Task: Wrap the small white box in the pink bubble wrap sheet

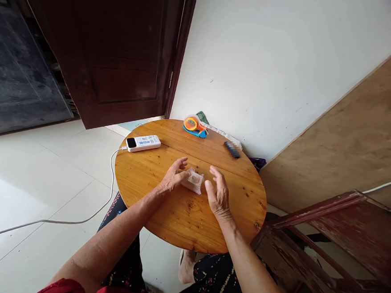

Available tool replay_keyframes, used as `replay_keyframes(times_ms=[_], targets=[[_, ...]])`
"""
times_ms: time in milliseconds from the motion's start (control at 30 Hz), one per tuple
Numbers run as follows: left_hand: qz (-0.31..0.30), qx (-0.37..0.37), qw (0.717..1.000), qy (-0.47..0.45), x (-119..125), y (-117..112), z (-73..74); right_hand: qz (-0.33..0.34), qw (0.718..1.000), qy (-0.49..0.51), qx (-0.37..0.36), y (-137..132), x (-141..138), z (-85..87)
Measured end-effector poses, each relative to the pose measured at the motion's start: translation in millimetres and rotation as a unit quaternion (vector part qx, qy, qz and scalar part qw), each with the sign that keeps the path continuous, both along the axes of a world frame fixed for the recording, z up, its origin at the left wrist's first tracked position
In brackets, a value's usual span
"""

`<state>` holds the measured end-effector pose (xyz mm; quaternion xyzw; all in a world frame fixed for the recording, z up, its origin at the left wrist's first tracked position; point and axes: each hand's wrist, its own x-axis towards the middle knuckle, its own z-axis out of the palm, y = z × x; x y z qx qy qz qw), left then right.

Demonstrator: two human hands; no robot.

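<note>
Hands meet near the middle of the round wooden desk (187,220), and reading across from the left, a white cable (86,219) trails over the tiled floor (34,184) up to a white charger-like device (143,143) lying near the desk's far left edge. Nearer, the left hand (171,180) lies low on the wood, fingers stretched out and loosely spread, their tips resting on the left edge of a small clear packet (195,181). It pins the packet rather than gripping it, and the thumb is lifted clear.

The packet lies flat on the desk between the two hands, with something pale and pinkish showing inside; what it is cannot be made out. It looks light, thin and soft, probably slick plastic film that would slide on the varnished wood and crumple under a hard squeeze. A pinch at a free corner or along the sealed edge seems the safest hold.

Beyond it, at the far rim, sits an orange and blue tape dispenser (194,126). The right hand (219,195) hovers just beside the packet's right end, open, fingers raised and apart, holding nothing. Farther right lies a small dark object (232,149), too blurred to name. A plywood board (349,144) leans at the wall, with a worn red chair (338,234) below it.
</note>
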<state>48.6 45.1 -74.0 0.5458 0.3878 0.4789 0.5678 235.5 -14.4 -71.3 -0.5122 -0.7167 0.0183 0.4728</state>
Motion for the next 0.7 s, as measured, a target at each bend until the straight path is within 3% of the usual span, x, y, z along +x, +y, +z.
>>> replay_keyframes(times_ms=[100, 167, 300, 500, 600, 700], targets=[[0.049, -0.016, 0.999, 0.009, -6.7, -4.1, 11.3, -0.023, 0.991, 0.119, -0.06, 8.3, 7.9, -6.5], [0.082, 0.002, 0.996, 0.037, -13.6, -16.1, 21.0, -0.015, 0.988, 0.135, -0.072, 11.2, 9.3, -7.7], [0.089, 0.113, 0.98, 0.137, -39.0, -71.2, 30.7, 0.003, 1.0, 0.018, -0.016, 8.2, 1.6, -2.8], [-0.034, 0.252, 0.937, 0.241, -93.9, -174.4, 13.1, 0.0, 0.981, -0.187, 0.047, -1.6, -13.9, 6.1], [0.021, 0.312, 0.915, 0.256, -114.6, -194.9, 14.2, -0.009, 0.974, -0.214, 0.076, -3.0, -15.7, 8.0], [0.055, 0.317, 0.907, 0.271, -123.5, -196.9, 17.6, -0.007, 0.969, -0.226, 0.096, -2.4, -15.7, 8.6]])
